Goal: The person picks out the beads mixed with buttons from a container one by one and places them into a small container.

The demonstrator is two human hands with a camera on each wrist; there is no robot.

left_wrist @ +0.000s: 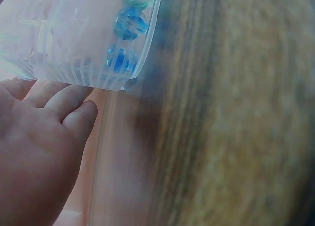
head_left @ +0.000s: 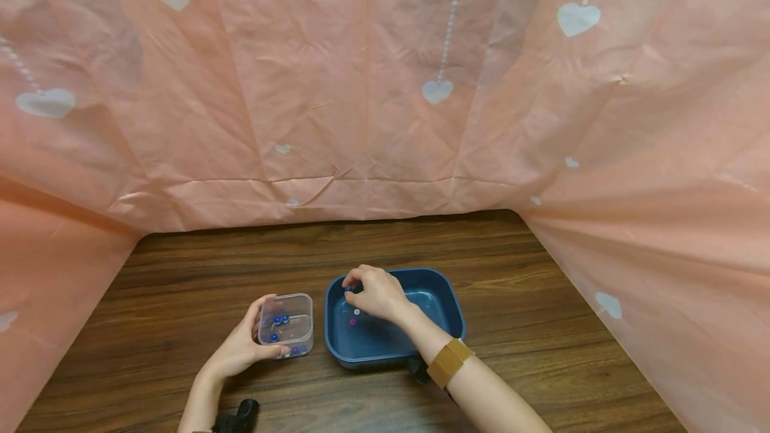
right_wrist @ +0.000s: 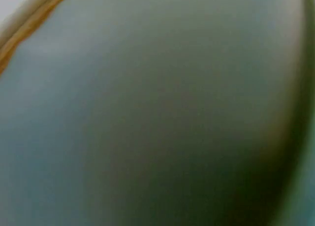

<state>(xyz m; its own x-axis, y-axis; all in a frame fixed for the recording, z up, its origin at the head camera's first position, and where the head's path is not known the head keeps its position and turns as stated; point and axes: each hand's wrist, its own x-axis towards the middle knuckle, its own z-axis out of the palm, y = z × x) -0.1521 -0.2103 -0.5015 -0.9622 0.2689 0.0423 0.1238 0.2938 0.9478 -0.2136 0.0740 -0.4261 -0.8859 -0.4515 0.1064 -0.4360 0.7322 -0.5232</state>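
Note:
My left hand [head_left: 240, 346] grips a clear plastic container [head_left: 301, 309] by its left side, with the thumb along the near wall and the other fingers at the back. Inside lie several shiny blue beads [head_left: 277, 321]; in the left wrist view, faceted blue beads [left_wrist: 131, 23] show through the wall near the rim. Over the left half of a dark blue basin [head_left: 334, 346] is my right hand [head_left: 379, 294], its thumb and forefinger pinching a small dark blue bead [head_left: 349, 289]. A white bead [head_left: 357, 312] and a pink ring-shaped bead [head_left: 352, 322] lie on the basin's floor below.
Both vessels are side by side on a dark wooden table [head_left: 511, 366], a narrow gap between them. A pink curtain [head_left: 373, 119] with white hearts encloses the back and sides. The right wrist view is too blurred to make out details.

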